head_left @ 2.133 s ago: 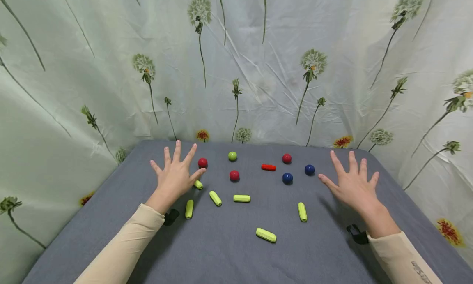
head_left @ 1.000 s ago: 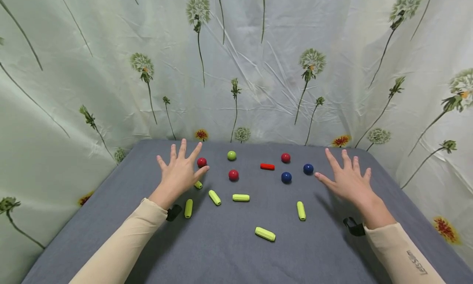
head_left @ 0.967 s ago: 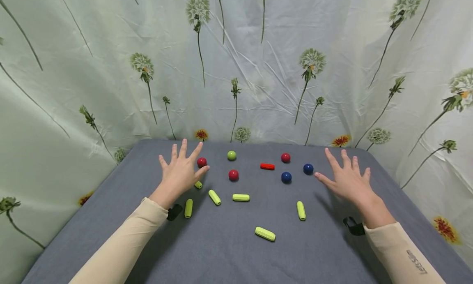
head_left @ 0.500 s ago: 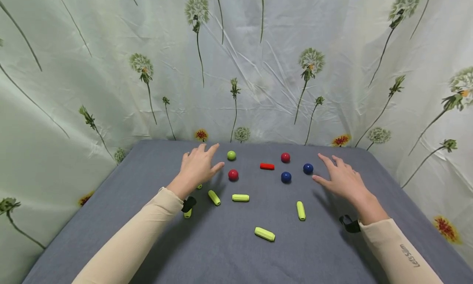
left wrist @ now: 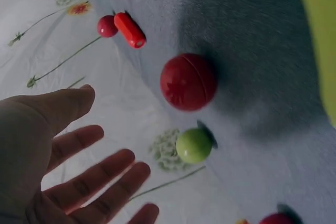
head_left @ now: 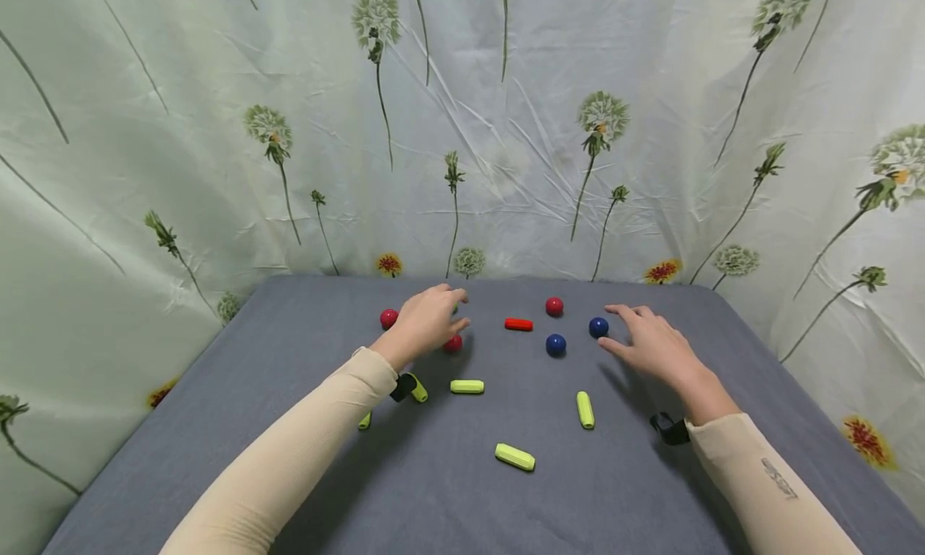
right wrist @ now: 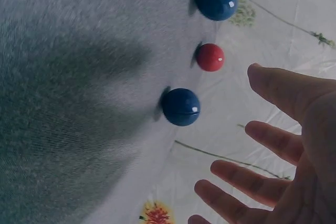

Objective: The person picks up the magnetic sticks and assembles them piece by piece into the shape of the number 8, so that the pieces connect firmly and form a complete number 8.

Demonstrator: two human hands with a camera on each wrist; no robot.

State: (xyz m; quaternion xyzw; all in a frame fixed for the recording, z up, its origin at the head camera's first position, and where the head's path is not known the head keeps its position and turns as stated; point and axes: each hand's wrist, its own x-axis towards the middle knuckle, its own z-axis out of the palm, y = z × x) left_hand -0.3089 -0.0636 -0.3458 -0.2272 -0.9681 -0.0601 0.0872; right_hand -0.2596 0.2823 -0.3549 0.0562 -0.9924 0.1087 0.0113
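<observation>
My left hand [head_left: 428,317] hovers over the far middle of the table, fingers loosely bent and holding nothing. In the head view it partly covers a red ball [head_left: 452,344] and nearly hides a green ball; the left wrist view shows the red ball [left wrist: 189,82] and the green ball [left wrist: 194,146] apart from the fingertips. My right hand [head_left: 654,348], also holding nothing, hangs in the air just right of a blue ball [head_left: 598,327], its thumb and fingers spread apart. A second blue ball [head_left: 556,344] lies to the left of that one.
A red ribbed stick [head_left: 519,324] and another red ball [head_left: 554,307] lie farther back; one more red ball [head_left: 389,319] is left of my left hand. Several yellow-green sticks [head_left: 467,386] are scattered nearer. A flowered curtain [head_left: 506,137] stands behind the grey-covered table [head_left: 578,507].
My left hand has moved right, off the leftmost red ball to above the green and middle red balls. My right hand has shifted slightly left towards the blue ball. Both hands' fingers have bent from spread.
</observation>
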